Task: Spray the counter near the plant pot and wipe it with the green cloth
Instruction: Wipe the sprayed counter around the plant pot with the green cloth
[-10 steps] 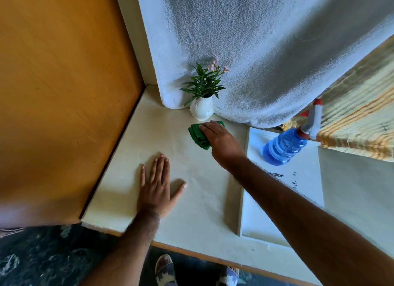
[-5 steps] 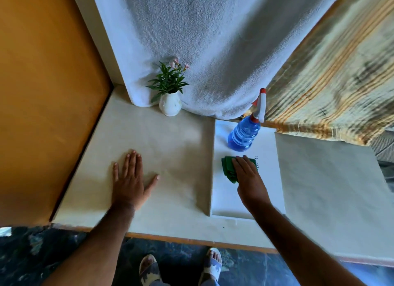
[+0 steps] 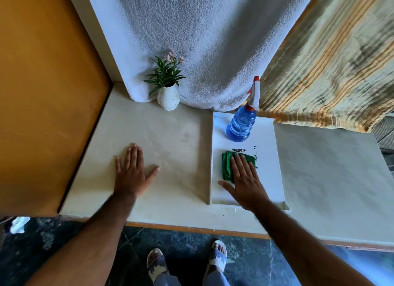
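Note:
A small white plant pot with green leaves and pink flowers stands at the back of the cream counter. The folded green cloth lies on a white board to the right. My right hand rests flat on the cloth, fingers spread, covering its right part. My left hand lies flat on the bare counter, fingers apart, holding nothing. A blue spray bottle with a white and red trigger head stands upright at the board's far end, apart from both hands.
An orange-brown panel walls the counter's left side. A white towel and a striped yellow cloth hang behind. Dark smudges mark the board beyond the cloth. The counter's front edge is near my sandalled feet on dark floor.
My right hand carried the green cloth from beside the plant pot rightward onto the white board and now lies flat on it. The left hand stayed flat on the counter.

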The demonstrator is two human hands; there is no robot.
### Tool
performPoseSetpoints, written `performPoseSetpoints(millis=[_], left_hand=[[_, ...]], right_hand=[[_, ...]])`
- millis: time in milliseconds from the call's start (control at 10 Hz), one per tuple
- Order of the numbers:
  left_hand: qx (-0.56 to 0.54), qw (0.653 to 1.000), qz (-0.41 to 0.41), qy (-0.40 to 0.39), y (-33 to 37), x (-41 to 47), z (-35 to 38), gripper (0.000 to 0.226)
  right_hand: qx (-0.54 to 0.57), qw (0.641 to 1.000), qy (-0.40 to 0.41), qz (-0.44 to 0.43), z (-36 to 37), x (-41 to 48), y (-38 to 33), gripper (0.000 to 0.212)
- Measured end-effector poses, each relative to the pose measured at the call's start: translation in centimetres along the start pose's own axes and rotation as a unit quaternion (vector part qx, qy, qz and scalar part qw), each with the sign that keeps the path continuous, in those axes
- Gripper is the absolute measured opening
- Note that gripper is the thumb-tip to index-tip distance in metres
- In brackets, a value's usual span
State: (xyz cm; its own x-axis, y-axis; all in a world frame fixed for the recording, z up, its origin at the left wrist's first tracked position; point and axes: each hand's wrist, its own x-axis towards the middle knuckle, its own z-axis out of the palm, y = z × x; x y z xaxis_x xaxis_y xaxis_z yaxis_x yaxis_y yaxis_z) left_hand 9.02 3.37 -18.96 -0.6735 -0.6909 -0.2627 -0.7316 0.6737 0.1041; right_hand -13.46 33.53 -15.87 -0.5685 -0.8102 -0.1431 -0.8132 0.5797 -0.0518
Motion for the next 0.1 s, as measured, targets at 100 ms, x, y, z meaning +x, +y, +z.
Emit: performPoseSetpoints(millis=[100], left_hand=[[-0.063,0.997,-0.004,-0.043,0.57,0.21,-2.48,0.114]], right_hand=[[0.008,0.999,0.04,-0.029,-2.78,0.48,-0.71,0.093]])
